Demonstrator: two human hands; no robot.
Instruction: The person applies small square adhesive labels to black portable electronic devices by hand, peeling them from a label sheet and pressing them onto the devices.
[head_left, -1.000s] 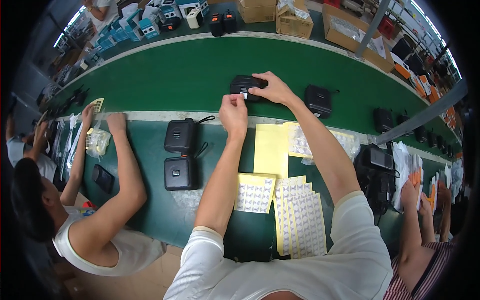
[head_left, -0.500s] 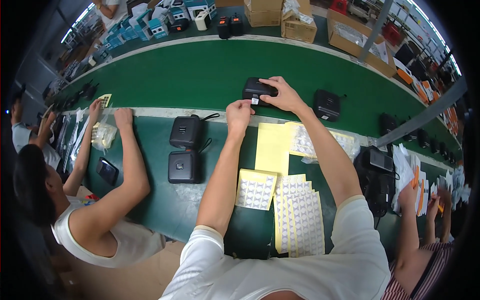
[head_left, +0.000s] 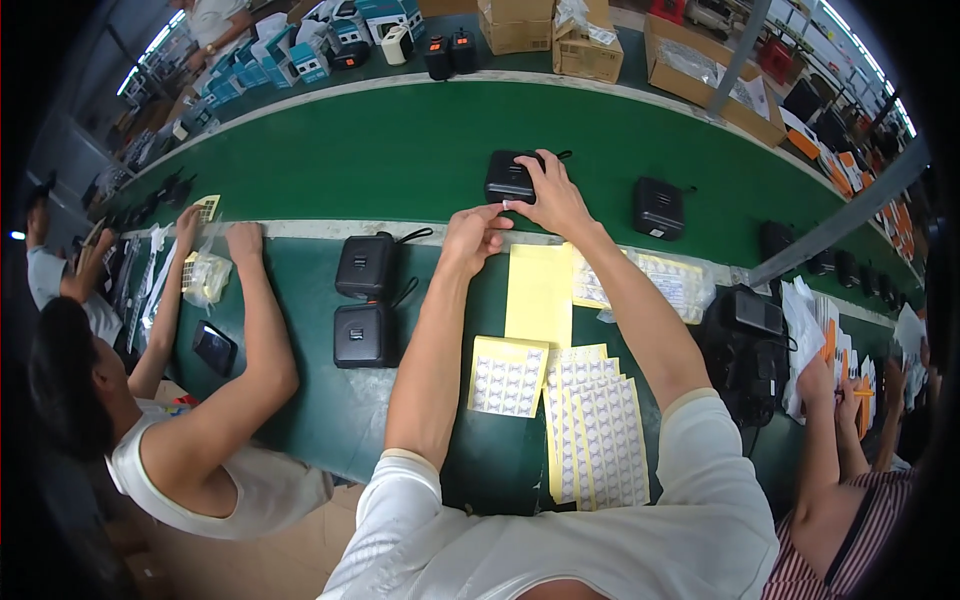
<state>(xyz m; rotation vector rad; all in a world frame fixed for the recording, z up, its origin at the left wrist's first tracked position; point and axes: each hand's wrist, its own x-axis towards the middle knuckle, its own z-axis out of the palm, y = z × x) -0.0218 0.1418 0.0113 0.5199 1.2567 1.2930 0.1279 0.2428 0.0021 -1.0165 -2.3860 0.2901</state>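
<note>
At the near edge of the green belt, my right hand (head_left: 560, 205) grips a black boxy device (head_left: 508, 178) with rounded corners and a wrist strap. My right fingers lie over its top and the thumb is at its near edge. A small white label (head_left: 507, 204) shows by the thumb tip. My left hand (head_left: 475, 237) meets that same edge with an outstretched index finger; its other fingers are loosely bent and apart. Yellow-backed sticker sheets (head_left: 600, 430) lie on the table under my forearms, with a smaller sheet (head_left: 507, 378) beside them.
Two similar black devices (head_left: 364, 300) stand left of my left arm; another (head_left: 658, 208) is on the belt at right. A bagged sticker sheet (head_left: 665, 285) lies under my right forearm. Co-workers sit on both sides. A grey post (head_left: 850, 220) slants up at right.
The device has tipped so its labelled near face is mostly out of sight. My left fingers have loosened from a pinch, and my right hand has shifted over the device.
</note>
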